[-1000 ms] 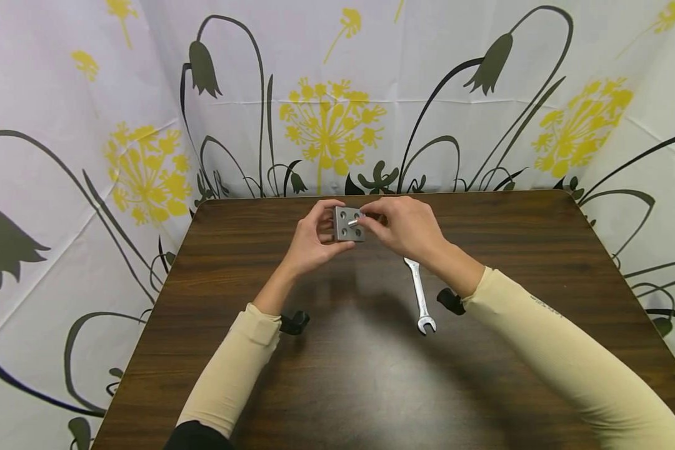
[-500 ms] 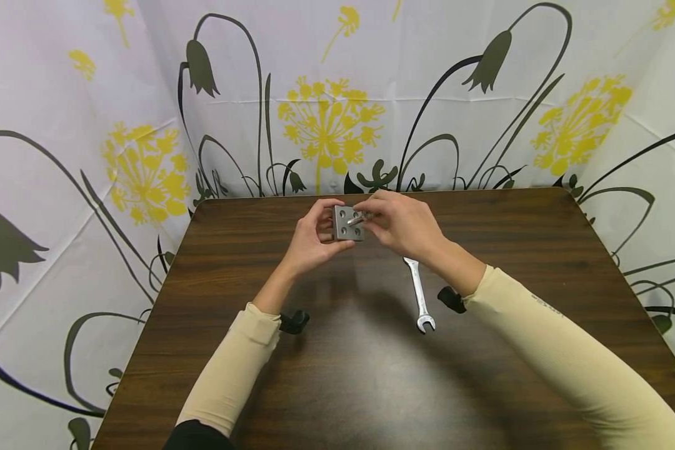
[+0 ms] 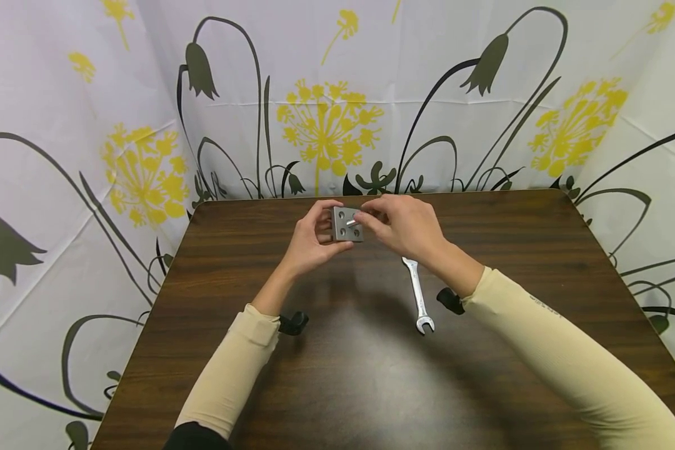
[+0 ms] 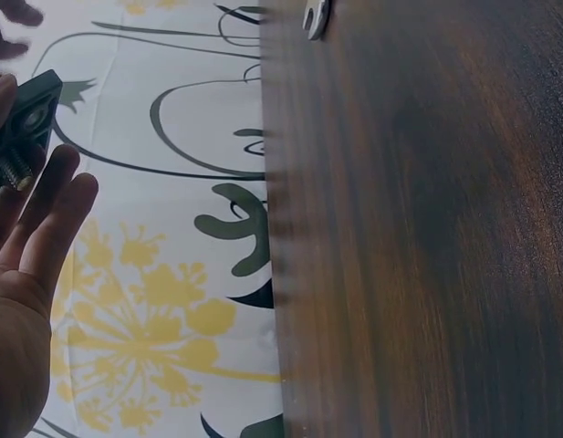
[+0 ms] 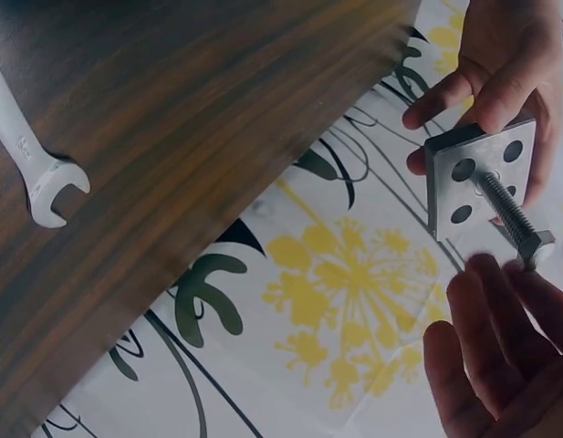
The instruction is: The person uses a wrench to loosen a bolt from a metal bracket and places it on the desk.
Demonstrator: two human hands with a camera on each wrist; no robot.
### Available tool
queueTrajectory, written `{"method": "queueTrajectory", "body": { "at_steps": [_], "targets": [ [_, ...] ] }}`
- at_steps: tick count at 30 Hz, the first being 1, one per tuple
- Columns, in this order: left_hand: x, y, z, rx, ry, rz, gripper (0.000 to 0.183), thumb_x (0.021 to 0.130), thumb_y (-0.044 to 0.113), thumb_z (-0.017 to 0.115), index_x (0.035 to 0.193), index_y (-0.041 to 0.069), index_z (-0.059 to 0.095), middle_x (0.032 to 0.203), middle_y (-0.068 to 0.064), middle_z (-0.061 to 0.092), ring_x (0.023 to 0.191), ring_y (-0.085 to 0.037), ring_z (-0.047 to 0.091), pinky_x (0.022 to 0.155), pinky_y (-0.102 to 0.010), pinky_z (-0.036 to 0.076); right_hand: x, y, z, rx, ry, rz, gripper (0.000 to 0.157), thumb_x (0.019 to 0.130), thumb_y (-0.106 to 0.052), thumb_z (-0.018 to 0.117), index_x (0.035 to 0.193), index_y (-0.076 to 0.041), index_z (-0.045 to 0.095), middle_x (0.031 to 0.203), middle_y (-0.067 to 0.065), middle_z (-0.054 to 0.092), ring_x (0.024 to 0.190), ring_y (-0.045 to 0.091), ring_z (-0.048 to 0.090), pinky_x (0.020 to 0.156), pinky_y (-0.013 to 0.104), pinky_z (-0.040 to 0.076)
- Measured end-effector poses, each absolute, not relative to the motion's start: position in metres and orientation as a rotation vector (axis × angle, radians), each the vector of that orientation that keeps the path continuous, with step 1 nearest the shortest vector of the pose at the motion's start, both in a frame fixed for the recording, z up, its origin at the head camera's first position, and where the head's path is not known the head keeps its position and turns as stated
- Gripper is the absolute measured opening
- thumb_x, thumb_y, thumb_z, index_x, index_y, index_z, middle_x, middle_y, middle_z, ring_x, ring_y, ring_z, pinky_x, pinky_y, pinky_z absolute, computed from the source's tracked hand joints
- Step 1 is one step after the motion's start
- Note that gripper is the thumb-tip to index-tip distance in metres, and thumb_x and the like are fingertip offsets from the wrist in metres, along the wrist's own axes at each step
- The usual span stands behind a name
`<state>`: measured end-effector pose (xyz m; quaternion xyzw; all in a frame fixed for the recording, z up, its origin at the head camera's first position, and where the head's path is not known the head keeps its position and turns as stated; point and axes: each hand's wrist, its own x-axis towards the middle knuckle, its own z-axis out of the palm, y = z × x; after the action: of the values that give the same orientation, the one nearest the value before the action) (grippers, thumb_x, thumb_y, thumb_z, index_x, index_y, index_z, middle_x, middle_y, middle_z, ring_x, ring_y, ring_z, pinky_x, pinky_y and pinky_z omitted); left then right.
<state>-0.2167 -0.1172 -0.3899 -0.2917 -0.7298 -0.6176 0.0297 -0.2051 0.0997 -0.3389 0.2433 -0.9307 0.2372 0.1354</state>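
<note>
My left hand (image 3: 309,240) grips a square grey metal plate (image 3: 340,232) by its edges, with the thumb below and fingers above. Several round holes pierce the plate. A hex bolt (image 5: 509,210) stands in the plate's middle, its threaded shank pointing out towards my right hand (image 3: 407,225). The fingertips and thumb of that hand are at the bolt's head, pinching it. From the left wrist, a threaded end (image 4: 16,172) shows at the plate, dark and partly covered by fingers.
On the brown wood-grain table (image 3: 343,375) lies an open-ended wrench (image 3: 418,294), below the right hand. Dark wrist-worn pieces show at both sleeves. A white curtain (image 3: 427,75) with yellow and grey flowers hangs behind the far edge.
The right fingers shifted forward around the bolt half a second ago, showing more of it, and are now back much as before. The left hand and plate stay nearly still.
</note>
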Motion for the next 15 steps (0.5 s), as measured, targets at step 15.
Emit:
{"method": "queueTrajectory", "body": {
  "at_steps": [15],
  "targets": [
    [-0.2169, -0.1201, -0.3909, -0.904, -2.248, -1.914, 0.068, 0.072, -0.011, 0.081, 0.130, -0.003, 0.047, 0.114, -0.026, 0.064, 0.103, -0.035, 0.066, 0.080, -0.046, 0.058, -0.2058, 0.0994, -0.3382, 0.742, -2.687, 0.707, 0.025, 0.090, -0.031, 0.073, 0.112, -0.022, 0.074, 0.088, -0.011, 0.068, 0.073, 0.008, 0.062, 0.059, 0.035, 0.049]
  ]
}}
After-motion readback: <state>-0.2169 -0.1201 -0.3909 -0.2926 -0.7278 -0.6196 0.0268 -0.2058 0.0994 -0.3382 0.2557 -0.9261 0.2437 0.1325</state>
